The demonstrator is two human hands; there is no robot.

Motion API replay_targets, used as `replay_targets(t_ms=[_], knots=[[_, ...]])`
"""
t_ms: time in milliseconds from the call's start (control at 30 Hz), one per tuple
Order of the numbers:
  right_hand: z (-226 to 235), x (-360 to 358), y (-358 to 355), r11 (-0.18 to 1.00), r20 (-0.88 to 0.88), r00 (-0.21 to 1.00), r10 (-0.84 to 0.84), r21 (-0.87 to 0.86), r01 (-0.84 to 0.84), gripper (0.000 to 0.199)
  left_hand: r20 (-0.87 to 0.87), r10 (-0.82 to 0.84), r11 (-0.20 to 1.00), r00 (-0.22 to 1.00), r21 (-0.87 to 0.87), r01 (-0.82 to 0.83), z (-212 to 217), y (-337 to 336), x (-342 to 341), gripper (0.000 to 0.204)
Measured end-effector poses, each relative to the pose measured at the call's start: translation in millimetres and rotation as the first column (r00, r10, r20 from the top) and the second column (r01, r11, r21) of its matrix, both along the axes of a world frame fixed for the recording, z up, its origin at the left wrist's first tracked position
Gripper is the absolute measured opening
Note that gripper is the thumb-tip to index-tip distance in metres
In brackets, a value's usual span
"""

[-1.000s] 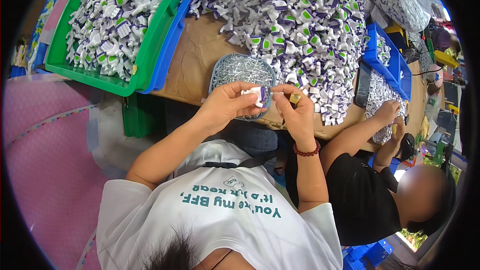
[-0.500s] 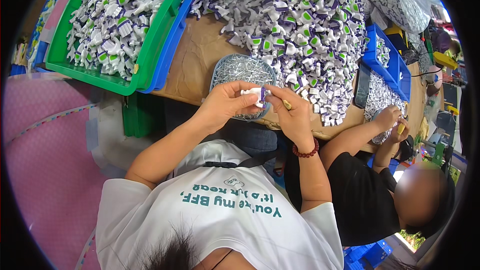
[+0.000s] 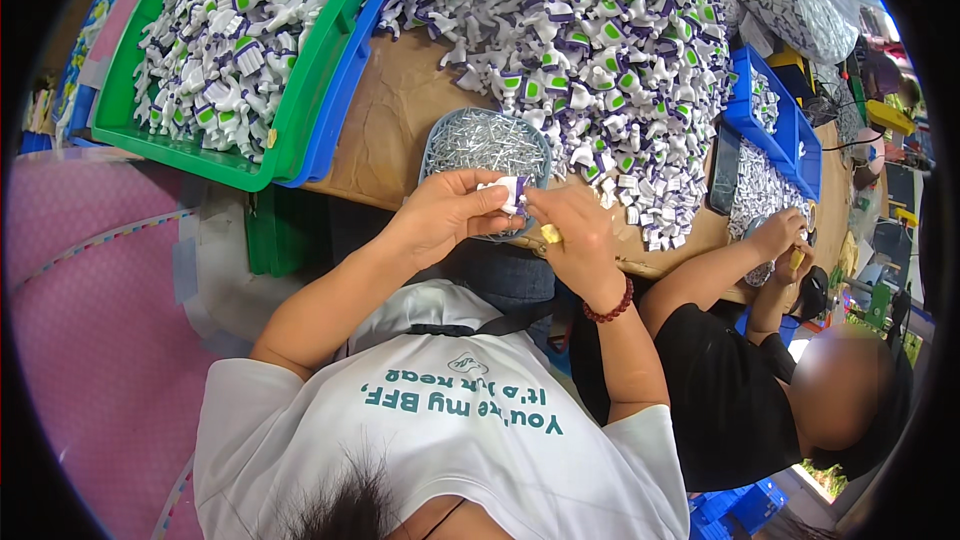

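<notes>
Fingertips (image 3: 497,202) of left hand (image 3: 445,215) and right hand (image 3: 575,235) pinching small white-purple part (image 3: 512,192) over brown table (image 3: 385,130), beside grey dish of metal pins (image 3: 485,145), heaped parts (image 3: 600,50), green tray (image 3: 300,110).

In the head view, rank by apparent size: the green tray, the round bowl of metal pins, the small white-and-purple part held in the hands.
1. green tray
2. bowl of metal pins
3. white-and-purple part, pinched between left hand and right hand
</notes>
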State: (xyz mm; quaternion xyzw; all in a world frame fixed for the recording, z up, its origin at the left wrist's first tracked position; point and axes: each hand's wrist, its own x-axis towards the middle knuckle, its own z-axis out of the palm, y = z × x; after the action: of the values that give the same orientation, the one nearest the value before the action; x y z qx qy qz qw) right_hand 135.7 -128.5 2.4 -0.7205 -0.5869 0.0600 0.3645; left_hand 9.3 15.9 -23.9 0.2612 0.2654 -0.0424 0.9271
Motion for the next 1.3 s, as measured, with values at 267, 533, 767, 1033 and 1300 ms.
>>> replay_targets(t_ms=[267,533,767,1033,1300], knots=[[-4.9,-9.2,-5.5,0.997,0.249,0.969,0.014,-0.077,0.005,0.042,-0.007,-0.003,0.985,1.000,0.171,0.004,-1.8,-3.2,2.5,0.019],[-20.9,28.8,-34.5,0.950,-0.121,0.952,-0.280,-0.181,0.256,0.029,0.004,-0.085,0.949,0.996,0.305,0.080,1.2,1.1,4.6,0.021],[-49.6,79.2,-61.9,0.758,0.456,0.829,-0.323,-0.400,0.515,0.023,0.041,-0.096,0.948,0.995,0.307,0.079,-1.9,-3.9,2.2,0.022],[-60.6,85.0,-62.5,0.769,0.422,0.859,-0.288,-0.433,0.471,0.021,0.040,-0.093,0.965,0.995,0.252,0.080,2.5,-2.3,2.4,0.021],[-3.9,42.3,-28.9,0.862,-0.486,0.714,-0.503,-0.339,0.377,0.013,0.063,-0.032,0.998,0.998,0.058,0.028,2.1,-2.4,4.4,0.019]])
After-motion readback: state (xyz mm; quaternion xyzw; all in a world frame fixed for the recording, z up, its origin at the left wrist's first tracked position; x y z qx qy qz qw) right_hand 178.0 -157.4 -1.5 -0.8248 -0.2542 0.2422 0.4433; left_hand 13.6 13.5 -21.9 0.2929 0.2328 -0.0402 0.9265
